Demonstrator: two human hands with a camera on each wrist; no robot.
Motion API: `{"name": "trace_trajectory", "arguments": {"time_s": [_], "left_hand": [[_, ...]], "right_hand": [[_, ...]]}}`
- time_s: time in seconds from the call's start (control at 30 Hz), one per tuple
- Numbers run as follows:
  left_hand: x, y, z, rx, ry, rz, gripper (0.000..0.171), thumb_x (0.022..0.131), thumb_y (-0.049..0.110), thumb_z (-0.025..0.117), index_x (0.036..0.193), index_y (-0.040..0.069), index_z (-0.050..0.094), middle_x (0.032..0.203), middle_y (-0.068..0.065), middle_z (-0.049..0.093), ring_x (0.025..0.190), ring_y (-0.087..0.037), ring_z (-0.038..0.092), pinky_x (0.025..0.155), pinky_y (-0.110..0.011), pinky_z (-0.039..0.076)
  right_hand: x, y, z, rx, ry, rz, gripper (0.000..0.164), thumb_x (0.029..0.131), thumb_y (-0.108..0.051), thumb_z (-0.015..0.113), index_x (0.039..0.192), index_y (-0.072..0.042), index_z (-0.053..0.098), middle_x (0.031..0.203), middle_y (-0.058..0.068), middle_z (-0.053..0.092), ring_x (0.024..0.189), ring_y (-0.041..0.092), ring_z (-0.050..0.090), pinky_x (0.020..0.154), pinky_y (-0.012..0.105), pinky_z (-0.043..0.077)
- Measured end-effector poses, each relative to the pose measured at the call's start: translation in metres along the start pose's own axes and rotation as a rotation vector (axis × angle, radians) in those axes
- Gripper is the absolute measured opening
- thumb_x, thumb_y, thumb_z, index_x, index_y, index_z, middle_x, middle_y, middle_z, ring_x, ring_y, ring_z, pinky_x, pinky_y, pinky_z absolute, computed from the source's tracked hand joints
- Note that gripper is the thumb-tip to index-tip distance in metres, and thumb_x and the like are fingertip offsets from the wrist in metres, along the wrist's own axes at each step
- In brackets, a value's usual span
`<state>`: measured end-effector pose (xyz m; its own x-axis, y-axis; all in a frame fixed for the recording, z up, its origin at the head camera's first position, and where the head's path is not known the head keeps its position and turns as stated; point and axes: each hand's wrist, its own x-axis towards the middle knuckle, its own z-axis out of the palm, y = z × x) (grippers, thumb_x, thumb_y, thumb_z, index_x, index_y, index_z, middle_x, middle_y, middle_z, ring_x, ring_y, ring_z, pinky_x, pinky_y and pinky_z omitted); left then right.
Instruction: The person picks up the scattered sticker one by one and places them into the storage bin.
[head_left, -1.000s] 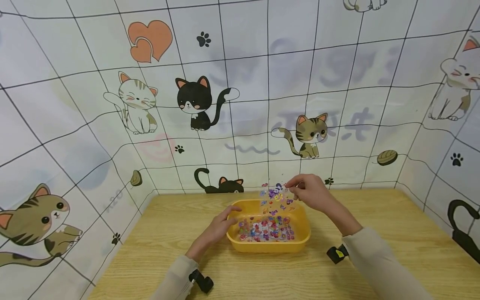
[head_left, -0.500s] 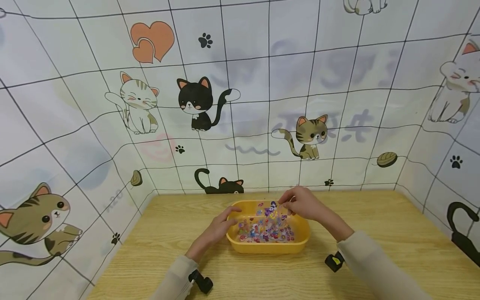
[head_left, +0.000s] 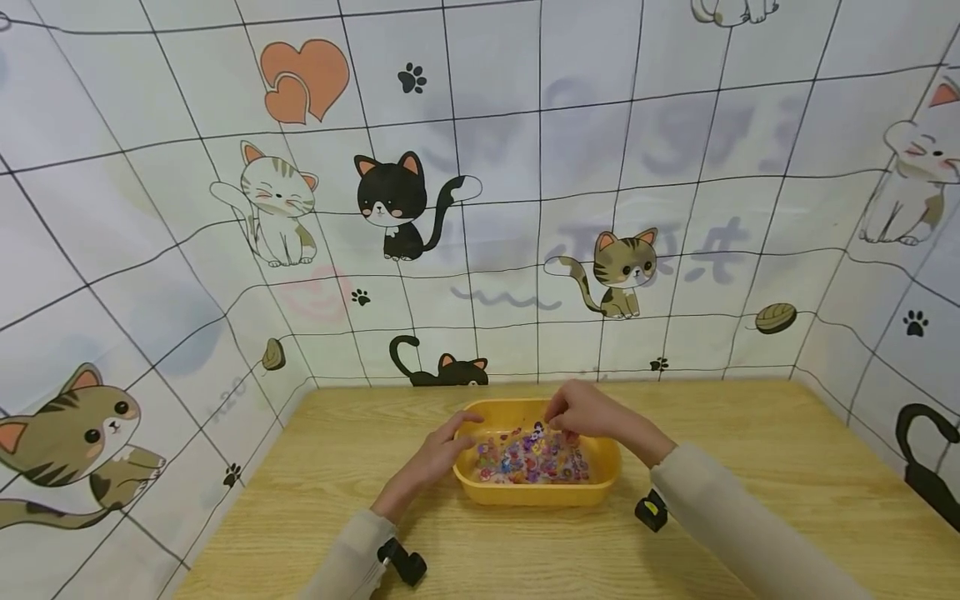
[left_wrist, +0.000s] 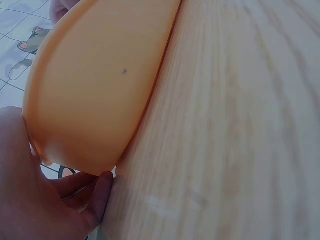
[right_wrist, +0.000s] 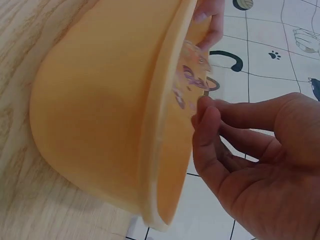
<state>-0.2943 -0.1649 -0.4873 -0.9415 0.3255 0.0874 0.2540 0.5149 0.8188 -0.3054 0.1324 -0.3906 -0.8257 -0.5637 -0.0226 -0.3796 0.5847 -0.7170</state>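
Observation:
A yellow plastic basin stands on the wooden table, with several clear sheets of small colourful stickers lying inside. At its left end my left hand grips the rim; in the left wrist view, the fingers of the left hand curl about the end wall. Above the right part of the basin, my right hand pinches a transparent sticker sheet between thumb and fingertips. That sheet hangs down into the basin, and its lower edge cannot be told apart from the sheets beneath.
The wooden table extends on both sides of the basin. Behind and beside it hangs a white gridded cloth printed with cats. Black wrist cameras, one on the left sleeve and one on the right sleeve, hang close above the tabletop.
My right hand has moved down and a little left, lowering the pinched sticker sheet from above the basin into it. My left hand has stayed at the rim.

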Motion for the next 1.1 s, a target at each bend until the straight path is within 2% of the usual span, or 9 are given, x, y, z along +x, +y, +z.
{"name": "trace_trajectory", "arguments": {"time_s": [0.13, 0.23, 0.4, 0.53, 0.7, 0.83, 0.93, 1.1], "left_hand": [[0.001, 0.000, 0.000, -0.008, -0.004, 0.007, 0.037, 0.104, 0.025, 0.050, 0.140, 0.022, 0.056, 0.163, -0.013, 0.042, 0.151, -0.040, 0.038, 0.117, -0.063, 0.037], [0.002, 0.000, 0.000, -0.011, -0.005, 0.010, 0.037, 0.104, 0.023, 0.050, 0.141, 0.022, 0.056, 0.163, -0.013, 0.042, 0.151, -0.040, 0.038, 0.117, -0.063, 0.037], [0.002, 0.002, 0.000, -0.014, -0.001, 0.010, 0.036, 0.104, 0.021, 0.050, 0.140, 0.020, 0.056, 0.163, -0.014, 0.042, 0.152, -0.041, 0.036, 0.118, -0.064, 0.034], [0.002, 0.003, 0.000, -0.021, 0.000, 0.013, 0.037, 0.104, 0.020, 0.051, 0.140, 0.018, 0.056, 0.163, -0.014, 0.042, 0.152, -0.042, 0.035, 0.119, -0.065, 0.033], [0.003, 0.001, 0.001, -0.018, -0.002, 0.008, 0.036, 0.103, 0.021, 0.051, 0.139, 0.020, 0.057, 0.162, -0.014, 0.043, 0.151, -0.041, 0.037, 0.117, -0.064, 0.036], [0.004, 0.000, 0.002, -0.019, 0.001, 0.006, 0.036, 0.103, 0.022, 0.051, 0.138, 0.021, 0.057, 0.162, -0.014, 0.043, 0.152, -0.042, 0.036, 0.117, -0.064, 0.036], [0.004, 0.000, 0.002, -0.018, 0.003, 0.009, 0.036, 0.103, 0.021, 0.051, 0.138, 0.021, 0.057, 0.162, -0.013, 0.043, 0.152, -0.042, 0.036, 0.118, -0.064, 0.036], [0.002, -0.001, 0.001, -0.013, -0.001, 0.013, 0.036, 0.103, 0.021, 0.050, 0.139, 0.020, 0.056, 0.162, -0.014, 0.044, 0.151, -0.042, 0.038, 0.116, -0.064, 0.038]], "right_hand": [[0.004, 0.000, -0.001, -0.031, -0.039, 0.012, 0.023, 0.092, 0.006, 0.060, 0.109, 0.013, 0.074, 0.090, 0.024, 0.077, 0.060, 0.024, 0.068, 0.062, 0.039, 0.061], [0.007, -0.002, -0.001, -0.048, -0.064, 0.067, 0.027, 0.087, 0.011, 0.057, 0.108, 0.013, 0.074, 0.087, 0.022, 0.076, 0.061, 0.023, 0.069, 0.065, 0.043, 0.062], [0.010, -0.003, 0.000, -0.139, -0.102, 0.138, 0.031, 0.081, 0.015, 0.054, 0.102, 0.008, 0.077, 0.081, 0.017, 0.075, 0.058, 0.015, 0.062, 0.064, 0.038, 0.061], [0.011, 0.000, 0.003, -0.211, -0.116, 0.169, 0.031, 0.081, 0.016, 0.054, 0.094, 0.003, 0.079, 0.072, 0.010, 0.071, 0.055, 0.013, 0.054, 0.062, 0.036, 0.059], [0.010, 0.004, 0.007, -0.231, -0.114, 0.222, 0.025, 0.084, 0.014, 0.058, 0.088, 0.000, 0.078, 0.073, 0.006, 0.071, 0.057, 0.016, 0.061, 0.062, 0.037, 0.061], [0.010, 0.006, 0.010, -0.249, -0.127, 0.249, 0.018, 0.085, 0.010, 0.065, 0.075, 0.000, 0.074, 0.061, 0.003, 0.062, 0.052, 0.013, 0.054, 0.055, 0.029, 0.054], [0.011, 0.006, 0.012, -0.275, -0.136, 0.263, 0.024, 0.086, 0.005, 0.070, 0.063, -0.002, 0.068, 0.054, 0.001, 0.054, 0.049, 0.012, 0.047, 0.052, 0.027, 0.048], [0.012, 0.007, 0.014, -0.291, -0.140, 0.285, 0.017, 0.088, 0.001, 0.071, 0.072, -0.003, 0.073, 0.060, 0.003, 0.062, 0.052, 0.013, 0.054, 0.056, 0.029, 0.056]]}}
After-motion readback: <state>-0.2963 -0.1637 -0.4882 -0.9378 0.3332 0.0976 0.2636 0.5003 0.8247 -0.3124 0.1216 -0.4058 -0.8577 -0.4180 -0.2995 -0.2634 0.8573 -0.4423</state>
